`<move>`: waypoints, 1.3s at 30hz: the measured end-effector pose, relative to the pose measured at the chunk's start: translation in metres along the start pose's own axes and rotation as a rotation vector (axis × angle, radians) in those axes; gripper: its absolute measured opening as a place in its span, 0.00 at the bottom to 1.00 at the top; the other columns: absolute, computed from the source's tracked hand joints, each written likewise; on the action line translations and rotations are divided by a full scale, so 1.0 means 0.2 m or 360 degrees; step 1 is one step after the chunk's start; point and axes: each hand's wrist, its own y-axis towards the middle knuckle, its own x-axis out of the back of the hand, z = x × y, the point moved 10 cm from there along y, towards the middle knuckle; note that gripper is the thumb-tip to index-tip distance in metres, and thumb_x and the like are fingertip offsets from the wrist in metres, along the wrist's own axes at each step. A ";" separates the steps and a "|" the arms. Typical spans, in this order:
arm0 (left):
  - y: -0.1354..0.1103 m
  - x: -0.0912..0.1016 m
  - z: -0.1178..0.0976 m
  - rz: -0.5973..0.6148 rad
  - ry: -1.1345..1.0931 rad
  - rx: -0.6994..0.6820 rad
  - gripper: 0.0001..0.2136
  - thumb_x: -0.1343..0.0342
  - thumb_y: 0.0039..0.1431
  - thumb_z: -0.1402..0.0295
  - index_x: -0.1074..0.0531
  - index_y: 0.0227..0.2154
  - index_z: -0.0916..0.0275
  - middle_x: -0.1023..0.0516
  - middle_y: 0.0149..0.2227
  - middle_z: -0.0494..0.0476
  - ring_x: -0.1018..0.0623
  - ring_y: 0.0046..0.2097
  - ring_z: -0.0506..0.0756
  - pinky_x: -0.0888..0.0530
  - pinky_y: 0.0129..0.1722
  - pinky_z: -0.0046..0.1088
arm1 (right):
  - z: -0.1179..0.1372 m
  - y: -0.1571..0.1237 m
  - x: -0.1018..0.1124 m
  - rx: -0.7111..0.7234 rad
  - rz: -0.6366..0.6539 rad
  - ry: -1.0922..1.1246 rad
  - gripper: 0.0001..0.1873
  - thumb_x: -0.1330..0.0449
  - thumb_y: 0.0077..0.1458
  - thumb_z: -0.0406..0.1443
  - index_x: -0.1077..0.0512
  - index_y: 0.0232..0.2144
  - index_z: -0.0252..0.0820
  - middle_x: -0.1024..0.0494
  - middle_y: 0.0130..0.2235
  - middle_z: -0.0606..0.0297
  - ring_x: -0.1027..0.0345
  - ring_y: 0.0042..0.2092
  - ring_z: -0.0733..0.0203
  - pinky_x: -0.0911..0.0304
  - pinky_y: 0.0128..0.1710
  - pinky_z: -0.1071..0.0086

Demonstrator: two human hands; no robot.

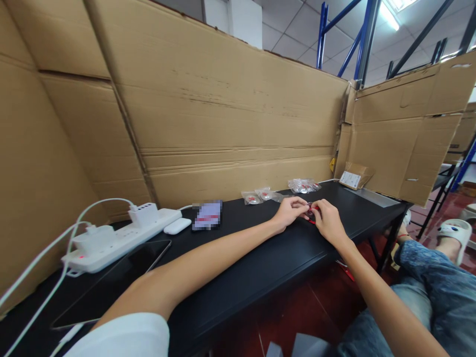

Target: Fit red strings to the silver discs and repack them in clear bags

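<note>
Over the black table (pixel 238 258), both hands meet at a small red and dark piece (pixel 311 214), largely covered by fingers; its kind cannot be made out. My left hand (pixel 289 213) pinches it from the left, thumb and fingers closed. From the right, my right hand (pixel 327 219) grips the same piece with bent fingers. Just behind the hands lie clear plastic packets (pixel 304 186) with red bits inside. More bagged round items with red centres (pixel 252 198) rest further left, near the cardboard wall.
A white power strip (pixel 122 243) with chargers and cables runs along the left. Near it are a white case (pixel 177 226), a phone (pixel 207 215) and a dark tablet (pixel 115 282). Cardboard panels (pixel 238 109) enclose the back and sides. A labelled brown package (pixel 355 176) leans at the right corner.
</note>
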 end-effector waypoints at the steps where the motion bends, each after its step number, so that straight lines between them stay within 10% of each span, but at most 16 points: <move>1: 0.00 -0.01 0.00 0.0012 -0.0015 0.0017 0.12 0.33 0.48 0.67 0.27 0.30 0.70 0.22 0.27 0.58 0.20 0.29 0.53 0.21 0.31 0.31 | 0.00 0.00 0.00 -0.0006 0.0002 -0.0015 0.08 0.50 0.58 0.28 0.32 0.31 0.41 0.29 0.33 0.60 0.34 0.36 0.57 0.40 0.38 0.67; 39: 0.00 -0.01 0.05 0.0104 -0.0035 0.0145 0.12 0.36 0.42 0.77 0.32 0.31 0.67 0.24 0.24 0.51 0.23 0.27 0.50 0.25 0.34 0.29 | 0.03 0.01 0.00 0.0026 0.0063 0.0200 0.05 0.43 0.55 0.32 0.26 0.32 0.41 0.25 0.32 0.63 0.32 0.31 0.61 0.37 0.33 0.69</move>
